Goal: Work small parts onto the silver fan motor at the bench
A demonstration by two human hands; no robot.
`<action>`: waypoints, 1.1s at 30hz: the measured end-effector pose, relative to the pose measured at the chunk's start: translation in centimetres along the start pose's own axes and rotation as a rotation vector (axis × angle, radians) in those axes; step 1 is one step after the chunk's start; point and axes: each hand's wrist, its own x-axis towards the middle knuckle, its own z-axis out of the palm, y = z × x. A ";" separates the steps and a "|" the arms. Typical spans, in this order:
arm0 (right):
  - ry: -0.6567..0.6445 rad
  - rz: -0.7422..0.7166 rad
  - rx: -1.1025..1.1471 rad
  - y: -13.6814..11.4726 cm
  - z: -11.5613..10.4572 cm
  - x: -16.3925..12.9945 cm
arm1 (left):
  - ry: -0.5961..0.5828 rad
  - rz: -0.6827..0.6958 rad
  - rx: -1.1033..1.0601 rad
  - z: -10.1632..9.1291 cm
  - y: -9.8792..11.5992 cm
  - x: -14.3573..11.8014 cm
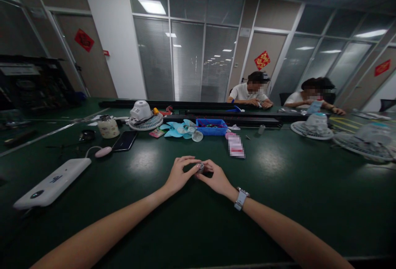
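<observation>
Fan blades (181,129), blue tray (212,127) beyond hands.

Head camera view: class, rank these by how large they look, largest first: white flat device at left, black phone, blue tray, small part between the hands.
1. white flat device, though it is nearest the camera
2. black phone and blue tray: too alike to rank
3. small part, pinched by left hand and right hand
</observation>
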 end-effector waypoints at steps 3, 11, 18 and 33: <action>0.004 0.007 0.005 -0.1 0.0 0.0 | 0.019 -0.022 -0.008 0.1 0.2 0.2; 0.014 -0.003 -0.005 -0.1 0.1 0.0 | 0.053 0.007 -0.006 -0.2 0.8 0.7; 0.040 0.060 -0.021 -1.1 0.3 -0.4 | 0.018 -0.047 0.098 -1.5 -2.0 -0.1; 0.986 0.245 -0.436 7.3 -21.8 0.8 | -0.051 -0.064 0.325 -1.0 -2.3 -0.8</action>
